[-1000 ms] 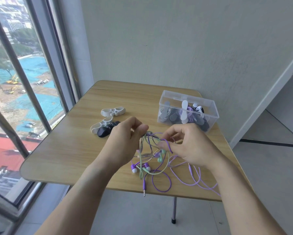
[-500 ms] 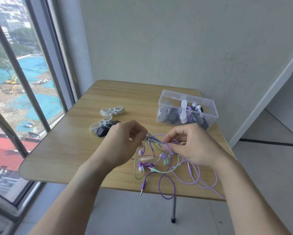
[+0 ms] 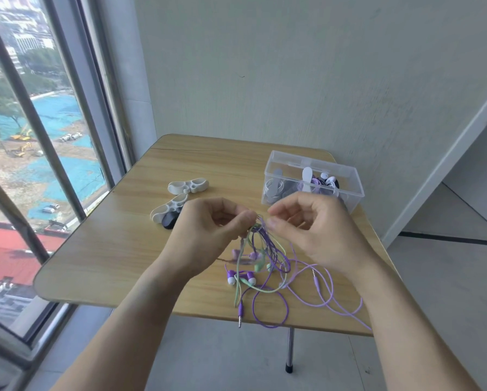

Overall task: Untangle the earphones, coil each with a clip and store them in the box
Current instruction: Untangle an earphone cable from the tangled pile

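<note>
text: none legible | labels: none | numbers: none | signs: none

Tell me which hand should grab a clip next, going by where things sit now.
Left, probably. The left hand pinches the tangled earphones close beside the loose clips on its own side. The right hand is nearer the box, farther from them. The tangle would need handing over first.

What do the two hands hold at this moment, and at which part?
The left hand pinches the tangled earphones at the top of the bundle, where the cords meet. The right hand has fingertips at that same knot; whether it grips a cord cannot be told.
</note>
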The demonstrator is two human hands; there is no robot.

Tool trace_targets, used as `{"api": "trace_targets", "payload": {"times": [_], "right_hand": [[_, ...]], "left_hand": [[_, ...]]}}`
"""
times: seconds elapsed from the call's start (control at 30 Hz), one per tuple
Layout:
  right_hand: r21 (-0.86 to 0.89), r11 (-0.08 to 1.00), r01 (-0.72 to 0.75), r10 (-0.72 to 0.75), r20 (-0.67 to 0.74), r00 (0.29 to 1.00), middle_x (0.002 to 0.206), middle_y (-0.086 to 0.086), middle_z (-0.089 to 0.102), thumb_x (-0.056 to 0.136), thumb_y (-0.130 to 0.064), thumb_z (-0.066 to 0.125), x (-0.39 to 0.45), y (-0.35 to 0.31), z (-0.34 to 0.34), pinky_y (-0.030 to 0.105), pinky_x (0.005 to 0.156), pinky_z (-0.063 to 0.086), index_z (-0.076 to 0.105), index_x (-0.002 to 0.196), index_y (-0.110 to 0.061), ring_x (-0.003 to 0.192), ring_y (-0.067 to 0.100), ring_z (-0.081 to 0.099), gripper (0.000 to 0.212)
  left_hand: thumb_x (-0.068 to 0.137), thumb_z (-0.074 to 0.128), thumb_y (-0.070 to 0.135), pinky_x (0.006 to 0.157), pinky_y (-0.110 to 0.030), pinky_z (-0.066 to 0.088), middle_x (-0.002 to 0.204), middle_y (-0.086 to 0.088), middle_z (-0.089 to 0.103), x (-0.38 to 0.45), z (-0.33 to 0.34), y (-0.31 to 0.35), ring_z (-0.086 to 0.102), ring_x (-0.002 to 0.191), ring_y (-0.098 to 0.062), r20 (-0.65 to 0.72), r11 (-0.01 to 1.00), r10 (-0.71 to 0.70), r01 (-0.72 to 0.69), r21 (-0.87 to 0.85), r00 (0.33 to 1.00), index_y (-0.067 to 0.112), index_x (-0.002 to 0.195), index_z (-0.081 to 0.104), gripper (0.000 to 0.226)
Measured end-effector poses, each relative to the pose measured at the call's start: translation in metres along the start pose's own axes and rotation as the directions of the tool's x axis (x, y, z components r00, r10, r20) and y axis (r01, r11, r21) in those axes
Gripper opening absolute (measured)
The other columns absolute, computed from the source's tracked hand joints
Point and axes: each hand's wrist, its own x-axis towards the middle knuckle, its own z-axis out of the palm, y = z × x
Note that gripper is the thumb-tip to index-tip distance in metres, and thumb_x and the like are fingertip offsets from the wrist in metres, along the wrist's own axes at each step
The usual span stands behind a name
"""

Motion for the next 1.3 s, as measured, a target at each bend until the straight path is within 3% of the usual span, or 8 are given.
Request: {"api": "trace_targets", "payload": {"times": [0.13, 0.3, 0.5, 0.67, 0.87, 1.03, 1.17, 1.3], "right_hand": [[-0.086, 0.996, -0.010, 0.014, 0.045, 0.999, 0.078, -0.005, 0.075, 0.085, -0.022, 0.079, -0.001, 0.002, 0.011, 0.027, 0.069, 0.057, 0.074, 0.084, -0.021, 0.072, 0.014, 0.071, 0.005], [-0.111, 0.994, -0.014, 0.015, 0.007, 1.000, 0.076, -0.004, 0.072, 0.091, -0.023, 0.073, 0.001, 0.003, 0.014, 0.026, 0.066, 0.054, 0.069, 0.082, -0.020, 0.069, 0.011, 0.069, 0.010], [0.015, 0.997, -0.078, 0.079, -0.084, 0.993, 0.077, 0.003, 0.075, 0.093, -0.020, 0.070, 0.003, 0.008, 0.008, 0.051, 0.071, 0.059, 0.067, 0.086, -0.016, 0.061, 0.023, 0.073, 0.009], [0.129, 0.984, -0.126, 0.134, -0.060, 0.989, 0.077, 0.003, 0.073, 0.093, -0.019, 0.070, 0.004, 0.014, 0.001, 0.061, 0.074, 0.058, 0.069, 0.090, -0.011, 0.072, 0.032, 0.073, 0.009], [0.253, 0.963, -0.094, 0.104, -0.026, 0.994, 0.089, 0.018, 0.072, 0.093, -0.008, 0.067, 0.005, 0.014, 0.003, 0.045, 0.069, 0.062, 0.066, 0.093, 0.000, 0.077, 0.032, 0.071, 0.008], [0.343, 0.937, -0.061, 0.067, -0.004, 0.998, 0.097, 0.019, 0.075, 0.093, 0.000, 0.063, 0.004, 0.016, 0.005, 0.038, 0.073, 0.062, 0.063, 0.094, 0.003, 0.083, 0.029, 0.073, 0.003], [0.393, 0.919, -0.029, 0.035, -0.008, 0.999, 0.095, 0.012, 0.077, 0.091, 0.001, 0.064, 0.003, 0.017, 0.008, 0.036, 0.079, 0.061, 0.062, 0.096, 0.003, 0.086, 0.025, 0.074, 0.006], [0.409, 0.912, -0.010, 0.013, -0.003, 1.000, 0.089, 0.005, 0.077, 0.089, 0.003, 0.065, 0.003, 0.017, 0.012, 0.033, 0.080, 0.060, 0.062, 0.096, 0.005, 0.083, 0.019, 0.074, 0.008]], "left_hand": [[0.095, 0.066, 0.027, 0.073, -0.040, 0.058, 0.075, -0.004, 0.075, -0.002, 0.006, -0.001, 0.072, 0.071, -0.024, 0.067, 1.000, -0.012, 0.012, -0.010, 0.998, 0.010, 0.087, 0.071, 0.019], [0.096, 0.064, 0.020, 0.063, -0.026, 0.055, 0.077, 0.003, 0.071, -0.002, 0.007, 0.000, 0.068, 0.069, -0.013, 0.104, 0.997, -0.050, 0.055, -0.049, 0.993, 0.009, 0.092, 0.065, 0.012], [0.084, 0.072, 0.000, 0.067, -0.028, 0.056, 0.113, -0.015, 0.066, -0.003, -0.001, 0.002, 0.067, 0.081, -0.020, 0.170, 0.975, -0.098, 0.129, -0.180, 0.981, 0.010, 0.114, 0.064, 0.032], [0.070, 0.064, 0.000, 0.074, -0.026, 0.055, 0.106, -0.005, 0.070, -0.002, -0.004, 0.000, 0.067, 0.087, -0.015, 0.162, 0.983, -0.035, 0.064, -0.174, 0.986, 0.017, 0.114, 0.066, 0.047], [0.083, 0.075, 0.001, 0.084, -0.025, 0.055, 0.087, 0.006, 0.076, -0.001, -0.004, -0.003, 0.071, 0.084, -0.010, 0.063, 0.996, 0.030, -0.036, 0.081, 0.998, 0.023, 0.098, 0.073, 0.027], [0.093, 0.069, 0.011, 0.080, -0.021, 0.051, 0.078, 0.003, 0.073, -0.003, -0.009, 0.002, 0.069, 0.078, -0.011, 0.194, 0.995, -0.019, 0.000, 0.101, 0.981, 0.020, 0.099, 0.075, 0.013], [0.084, 0.061, 0.023, 0.095, -0.037, 0.049, 0.087, -0.009, 0.075, -0.002, -0.008, 0.007, 0.069, 0.090, -0.024, 0.293, 0.989, -0.120, 0.139, -0.044, 0.949, 0.008, 0.093, 0.073, 0.022], [0.083, 0.053, 0.026, 0.083, -0.028, 0.047, 0.071, 0.005, 0.069, -0.002, -0.007, 0.010, 0.061, 0.074, -0.009, 0.314, 0.980, -0.154, 0.185, -0.071, 0.937, 0.008, 0.084, 0.067, 0.023]]}}
